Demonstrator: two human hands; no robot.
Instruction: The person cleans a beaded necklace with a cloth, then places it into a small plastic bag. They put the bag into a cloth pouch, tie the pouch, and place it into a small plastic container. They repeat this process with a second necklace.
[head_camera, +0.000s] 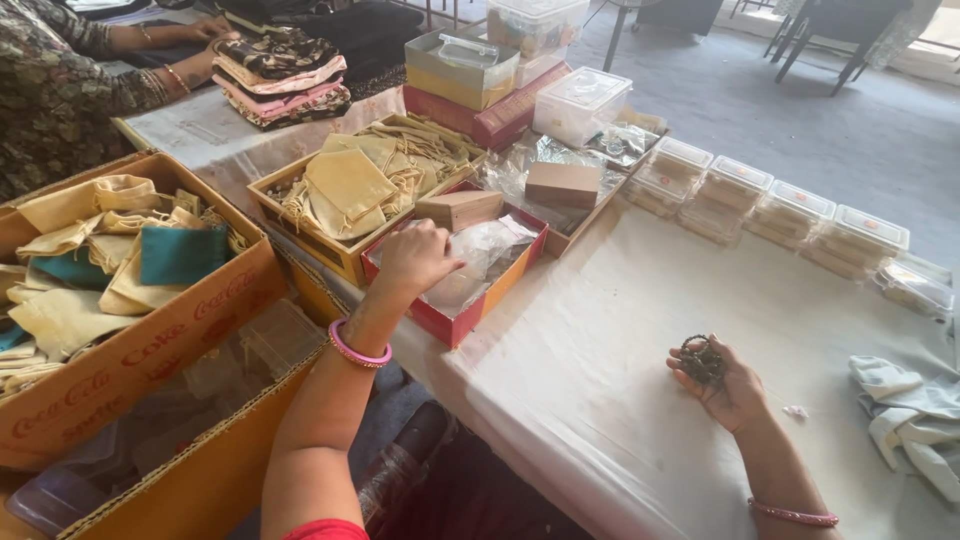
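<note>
Cupping dark bead bracelet (701, 359), right hand (728, 385); left hand (415, 258) pinching clear bag (478, 258).

Two bare forearms, each with a slim pink bangle at the wrist: the one below the left hand (415, 257) glossy with a thin gold edge, the one below the right hand (728, 385) narrower and duller. A sliver of red sleeve shows at the left upper arm. No rings or watch visible.
</note>
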